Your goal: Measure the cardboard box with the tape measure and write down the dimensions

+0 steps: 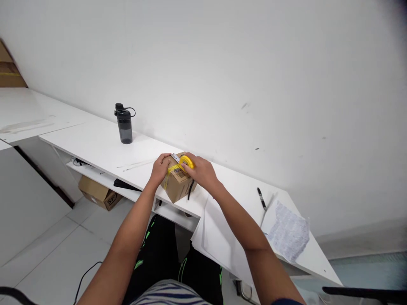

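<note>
A small brown cardboard box (177,186) sits near the front edge of the white desk (104,148). My left hand (160,169) presses on its left top edge, pinning the end of a yellow tape blade. My right hand (201,171) is closed around a yellow tape measure (186,161) at the box's right top edge. The tape blade stretches across the top of the box between both hands. A black strap hangs from the tape measure down the box's side.
A dark water bottle (124,123) stands further back on the desk to the left. Right of me lie white paper sheets (216,237), a black pen (261,198) and a printed sheet (289,231). A cardboard box (98,194) rests on the floor under the desk.
</note>
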A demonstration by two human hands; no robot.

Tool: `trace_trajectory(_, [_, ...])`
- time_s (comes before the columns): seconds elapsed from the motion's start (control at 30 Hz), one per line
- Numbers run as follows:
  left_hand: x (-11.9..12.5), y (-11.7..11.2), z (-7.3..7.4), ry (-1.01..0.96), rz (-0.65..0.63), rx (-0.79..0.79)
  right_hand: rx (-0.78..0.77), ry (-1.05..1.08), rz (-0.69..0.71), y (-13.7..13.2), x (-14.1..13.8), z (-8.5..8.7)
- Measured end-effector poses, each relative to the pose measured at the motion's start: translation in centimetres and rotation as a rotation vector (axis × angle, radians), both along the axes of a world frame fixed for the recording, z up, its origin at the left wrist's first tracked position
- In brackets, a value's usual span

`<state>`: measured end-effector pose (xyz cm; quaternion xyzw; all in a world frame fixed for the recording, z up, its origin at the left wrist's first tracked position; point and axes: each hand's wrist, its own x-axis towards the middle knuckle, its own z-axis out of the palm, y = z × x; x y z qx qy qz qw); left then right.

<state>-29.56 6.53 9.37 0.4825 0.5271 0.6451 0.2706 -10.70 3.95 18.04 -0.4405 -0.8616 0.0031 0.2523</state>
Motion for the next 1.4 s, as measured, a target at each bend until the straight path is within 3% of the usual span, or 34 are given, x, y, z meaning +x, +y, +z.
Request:
trace_trajectory(0.13, [0.1, 0.2, 0.0, 0.002, 0.032, -0.034, 0.037, -0.018, -0.092, -4.1, 4.2, -1.7])
trace_trajectory(0.27, [0.0, 0.4, -0.2, -0.028, 0.042, -0.033, 0.057, 0.033, -0.108, -5.3, 5.3, -3.0])
trace_trajectory(0.43, [-0.1, 0.4, 0.0, -0.066, 0.047, -0.078, -0.035, 0.260, -0.015, -2.8, 3.1, -2.0])
trace_trajectory(0.67, [-0.2, 0.2, 0.0, -0.123, 0.034, -0.026, -0.094, 0.121, 0.104, 3.4, -4.4, 0.1])
trace_trajectory(0.8, [-1.5, -0.9, -1.3, -0.135, 0.061, 0.043, -0.176, 0.154, 0.174, 5.7, -5.6, 2.7])
trace_trajectory(0.9, [-3.2, -2.6, -3.4, -0.159, 0.173, 0.121, -0.246, 0.430, 0.268, 6.3, -4.3, 3.6])
trace_trajectory(0.97, [-4.5, -3.9, -4.8, -0.082, 0.212, 0.134, -0.383, 0.656, 0.365, 6.4, -3.3, 2.8])
trace_trajectory(1.07, [-6.5, -5.1, -6.2, 0.268, 0.165, 0.078, -0.665, 0.869, 0.449, 6.1, -3.0, -0.1])
trace_trajectory(1.2, [-8.6, -5.4, -6.0, 0.606, 0.289, -0.107, -0.884, 1.070, 0.447, 5.0, -4.8, -3.4])
trace_trajectory(1.3, [-8.7, -6.0, -4.7, 0.586, 0.379, -0.145, -0.921, 1.136, 0.422, 4.4, -6.9, -4.0])
trace_trajectory(1.4, [-7.5, -7.1, -3.2, 0.260, 0.255, -0.110, -0.892, 1.080, 0.428, 3.9, -8.5, -4.2])
